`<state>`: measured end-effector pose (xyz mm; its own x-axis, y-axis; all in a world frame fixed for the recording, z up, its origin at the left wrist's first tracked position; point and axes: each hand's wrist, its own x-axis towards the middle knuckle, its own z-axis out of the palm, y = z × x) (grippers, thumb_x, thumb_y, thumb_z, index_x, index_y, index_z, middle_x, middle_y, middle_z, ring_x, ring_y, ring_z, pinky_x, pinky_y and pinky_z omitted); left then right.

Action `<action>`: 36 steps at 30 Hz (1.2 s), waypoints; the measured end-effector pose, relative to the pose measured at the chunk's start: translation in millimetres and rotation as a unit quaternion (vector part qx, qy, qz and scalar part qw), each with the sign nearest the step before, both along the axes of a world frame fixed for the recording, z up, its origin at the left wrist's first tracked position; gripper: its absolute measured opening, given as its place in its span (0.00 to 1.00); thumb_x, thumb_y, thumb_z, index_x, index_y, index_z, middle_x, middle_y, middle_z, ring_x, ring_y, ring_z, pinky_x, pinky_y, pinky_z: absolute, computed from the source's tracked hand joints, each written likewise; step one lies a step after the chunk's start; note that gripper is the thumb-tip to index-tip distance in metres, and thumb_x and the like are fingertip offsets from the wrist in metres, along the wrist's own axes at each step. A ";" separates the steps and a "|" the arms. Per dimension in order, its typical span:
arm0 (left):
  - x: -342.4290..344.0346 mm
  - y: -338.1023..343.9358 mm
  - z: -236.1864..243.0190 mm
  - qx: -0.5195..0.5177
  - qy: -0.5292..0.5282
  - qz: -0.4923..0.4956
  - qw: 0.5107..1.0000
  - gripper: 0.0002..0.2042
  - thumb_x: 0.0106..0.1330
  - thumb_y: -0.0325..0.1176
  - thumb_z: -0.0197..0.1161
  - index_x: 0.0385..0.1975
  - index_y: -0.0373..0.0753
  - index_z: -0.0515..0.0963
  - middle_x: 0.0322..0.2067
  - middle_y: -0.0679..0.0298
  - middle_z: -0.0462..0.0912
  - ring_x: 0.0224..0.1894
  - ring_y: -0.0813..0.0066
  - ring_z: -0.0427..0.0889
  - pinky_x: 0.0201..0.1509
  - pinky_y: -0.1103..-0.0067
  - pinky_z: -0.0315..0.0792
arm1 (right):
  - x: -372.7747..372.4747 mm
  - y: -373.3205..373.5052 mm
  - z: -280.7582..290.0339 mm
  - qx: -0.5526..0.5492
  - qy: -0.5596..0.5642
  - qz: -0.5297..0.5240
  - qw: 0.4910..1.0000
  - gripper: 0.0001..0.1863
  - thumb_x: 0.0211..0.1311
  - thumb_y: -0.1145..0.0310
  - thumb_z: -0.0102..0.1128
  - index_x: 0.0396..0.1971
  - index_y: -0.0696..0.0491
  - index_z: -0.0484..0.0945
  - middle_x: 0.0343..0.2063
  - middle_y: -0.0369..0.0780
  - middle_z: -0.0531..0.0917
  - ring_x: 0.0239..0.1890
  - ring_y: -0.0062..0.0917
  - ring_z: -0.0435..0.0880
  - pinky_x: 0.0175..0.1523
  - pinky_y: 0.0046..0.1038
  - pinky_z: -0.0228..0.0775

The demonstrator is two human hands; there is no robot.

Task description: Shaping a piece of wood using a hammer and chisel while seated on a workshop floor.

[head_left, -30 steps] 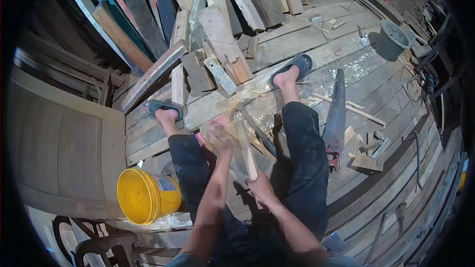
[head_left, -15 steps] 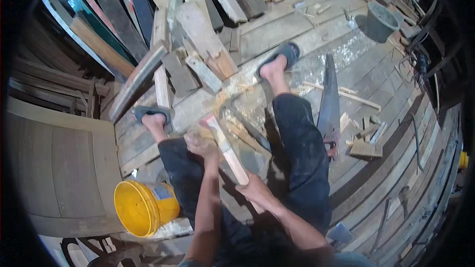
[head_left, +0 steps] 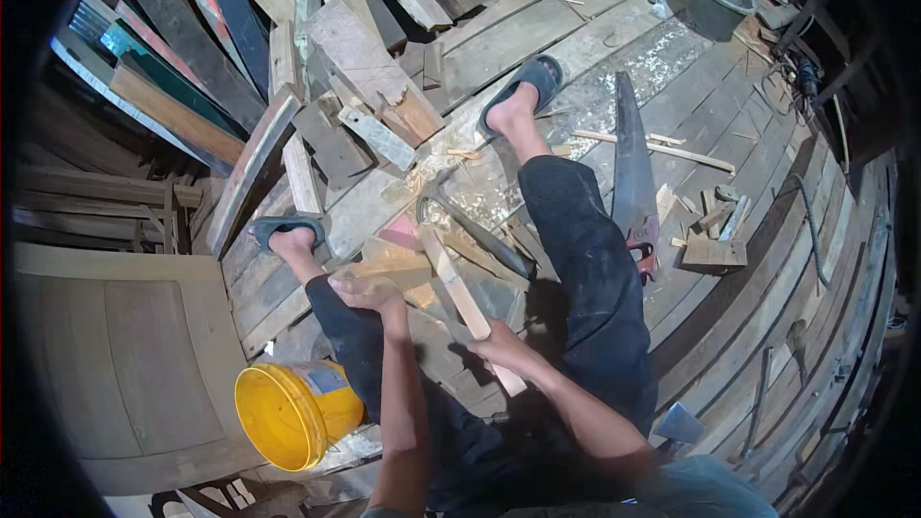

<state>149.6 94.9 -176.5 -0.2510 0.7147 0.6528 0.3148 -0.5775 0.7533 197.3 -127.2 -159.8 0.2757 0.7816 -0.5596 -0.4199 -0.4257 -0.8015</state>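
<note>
My right hand (head_left: 506, 348) is closed around a pale wooden strip (head_left: 453, 278), which slants up and left between my knees. To its left, my left hand (head_left: 369, 292) is beside my left knee, apart from the strip, with fingers loosely extended and nothing visible in them. Just past the strip's far end lies a pink patch or piece (head_left: 401, 231) near a wood block (head_left: 395, 266). A hammer (head_left: 472, 225) with a curved head and dark grip rests on the floor right of the strip. Wood shavings (head_left: 419, 176) surround its head.
A handsaw (head_left: 631, 163) with a red handle lies right of my right leg, near wood offcuts (head_left: 715, 254). A yellow bucket (head_left: 278, 417) lies tilted at my left. Planks (head_left: 369, 67) lean ahead; a grey bucket (head_left: 720, 2) stands far right.
My left hand has moved left and slightly down from the strip's far end, its fingers loosening from a fist. My right hand still grips the strip. The whole view has shifted slightly.
</note>
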 end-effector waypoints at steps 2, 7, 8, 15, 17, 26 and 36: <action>-21.6 9.3 9.8 0.011 0.008 0.017 1.000 0.25 0.75 0.44 0.34 0.21 0.32 0.64 0.20 0.61 0.67 0.24 0.69 0.66 0.30 0.72 0.65 | -4.8 4.7 -5.2 -0.022 0.104 0.042 0.993 0.23 0.52 0.69 0.58 0.49 0.60 0.69 0.21 0.35 0.73 0.18 0.17 0.73 0.20 0.23 0.64; -28.3 11.5 11.4 -0.004 -0.020 0.023 1.000 0.25 0.75 0.44 0.34 0.21 0.32 0.64 0.20 0.60 0.67 0.24 0.69 0.66 0.30 0.72 0.65 | -16.7 5.0 -52.6 -0.027 0.015 0.052 0.998 0.30 0.50 0.66 0.61 0.53 0.64 0.67 0.29 0.44 0.81 0.31 0.30 0.81 0.35 0.30 0.72; -14.9 7.4 3.0 -0.019 -0.034 0.015 0.999 0.25 0.75 0.44 0.34 0.20 0.31 0.64 0.20 0.60 0.67 0.24 0.69 0.66 0.30 0.72 0.65 | -12.7 -0.6 -45.8 -0.019 -0.007 -0.013 1.000 0.29 0.50 0.67 0.60 0.52 0.62 0.67 0.32 0.42 0.78 0.33 0.27 0.78 0.37 0.29 0.71; -15.2 4.4 6.9 -0.024 -0.073 0.000 0.997 0.23 0.75 0.44 0.34 0.22 0.31 0.62 0.21 0.59 0.63 0.24 0.65 0.63 0.30 0.70 0.62 | -12.0 6.3 -19.5 -0.019 -0.057 -0.077 0.995 0.24 0.59 0.60 0.56 0.50 0.61 0.69 0.38 0.43 0.77 0.41 0.26 0.75 0.51 0.30 0.66; 2.0 -6.2 2.4 -0.006 -0.038 0.009 0.999 0.23 0.75 0.43 0.34 0.22 0.31 0.61 0.21 0.59 0.63 0.24 0.65 0.63 0.30 0.71 0.62 | -1.1 -2.1 -41.3 -0.101 -0.021 -0.087 0.991 0.24 0.61 0.58 0.52 0.52 0.60 0.69 0.36 0.42 0.78 0.39 0.27 0.76 0.48 0.29 0.68; -14.0 2.2 -0.1 -0.033 -0.059 -0.037 0.997 0.23 0.74 0.45 0.37 0.23 0.32 0.63 0.23 0.62 0.65 0.25 0.69 0.66 0.31 0.73 0.66 | -13.3 6.2 -23.5 -0.044 0.044 -0.028 0.998 0.39 0.59 0.66 0.60 0.66 0.54 0.48 0.34 0.47 0.81 0.34 0.31 0.83 0.35 0.33 0.76; -14.2 5.5 12.2 -0.028 -0.055 -0.070 0.996 0.19 0.73 0.39 0.38 0.23 0.31 0.62 0.21 0.60 0.63 0.23 0.67 0.62 0.28 0.72 0.61 | -14.4 11.5 -27.2 -0.084 -0.318 0.028 0.944 0.20 0.50 0.64 0.60 0.40 0.62 0.72 0.36 0.59 0.79 0.37 0.51 0.80 0.44 0.45 0.72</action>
<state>135.5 100.4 -164.2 -0.2143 0.7823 0.5849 0.1483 -0.5658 0.8111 183.0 -115.7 -187.0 0.5583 0.7198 -0.4126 0.1505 -0.5769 -0.8028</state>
